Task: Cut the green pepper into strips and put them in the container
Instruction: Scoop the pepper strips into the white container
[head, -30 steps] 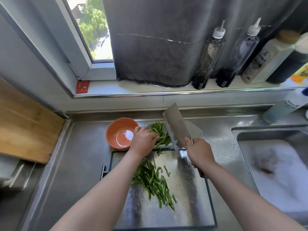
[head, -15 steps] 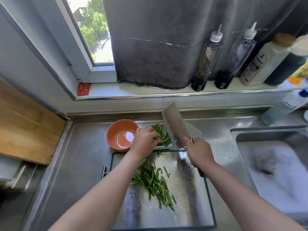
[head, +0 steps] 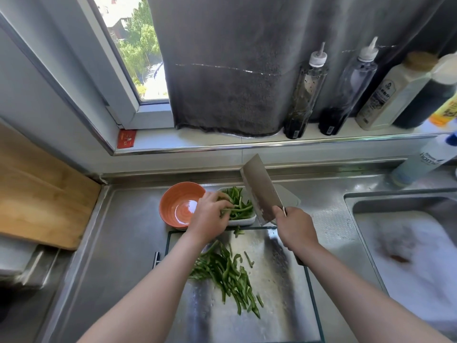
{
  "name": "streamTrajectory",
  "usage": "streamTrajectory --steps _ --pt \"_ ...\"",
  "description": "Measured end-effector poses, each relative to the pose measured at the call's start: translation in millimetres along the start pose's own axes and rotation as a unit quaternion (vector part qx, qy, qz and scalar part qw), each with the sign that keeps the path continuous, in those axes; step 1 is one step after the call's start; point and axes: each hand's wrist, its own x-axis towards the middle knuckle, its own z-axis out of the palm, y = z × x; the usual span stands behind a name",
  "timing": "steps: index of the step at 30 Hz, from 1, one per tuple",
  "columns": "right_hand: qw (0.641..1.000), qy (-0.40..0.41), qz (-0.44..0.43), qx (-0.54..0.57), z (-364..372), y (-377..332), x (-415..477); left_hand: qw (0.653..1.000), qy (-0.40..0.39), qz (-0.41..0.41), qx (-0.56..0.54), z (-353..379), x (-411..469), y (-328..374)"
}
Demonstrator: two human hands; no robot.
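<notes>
A white rectangular container (head: 243, 221) sits behind the steel cutting board (head: 272, 293) and holds green pepper strips (head: 238, 205). My left hand (head: 210, 219) reaches over its left edge, fingers curled around a few strips inside it. My right hand (head: 295, 227) grips the handle of a cleaver (head: 261, 190), whose blade is raised and tilted over the container's right side. A pile of green pepper strips (head: 227, 273) lies on the board below my left wrist. One small piece (head: 238, 231) rests at the board's far edge.
An orange bowl (head: 180, 205) stands left of the container. A wooden board (head: 37, 201) lies at far left. The sink (head: 408, 243) with foam is on the right. Several bottles (head: 306, 92) line the window sill, with a grey cloth (head: 222, 70) hanging behind.
My left hand has shifted slightly deeper over the container among the strips. The cleaver and my right hand have stayed almost in place.
</notes>
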Motion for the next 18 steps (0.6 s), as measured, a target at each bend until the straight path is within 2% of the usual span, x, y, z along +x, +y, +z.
streamTrajectory --steps 2,8,12,15,18 --pt "1.0 -0.006 -0.006 -0.003 2 -3 0 1.0 0.012 0.012 0.024 -9 -12 -8" --pt "1.0 -0.018 -0.008 0.006 7 -13 0 0.99 -0.053 0.089 0.097 -12 -7 -12" --pt "1.0 -0.014 -0.011 0.0 8 -11 0 0.996 -0.088 0.014 0.014 -16 3 -7" --pt "1.0 -0.01 -0.016 -0.003 8 -10 1 0.995 -0.045 -0.069 -0.052 -15 -1 -4" --pt "1.0 -0.008 -0.015 -0.005 8 -7 2 0.994 -0.001 -0.093 -0.066 -18 -10 -6"
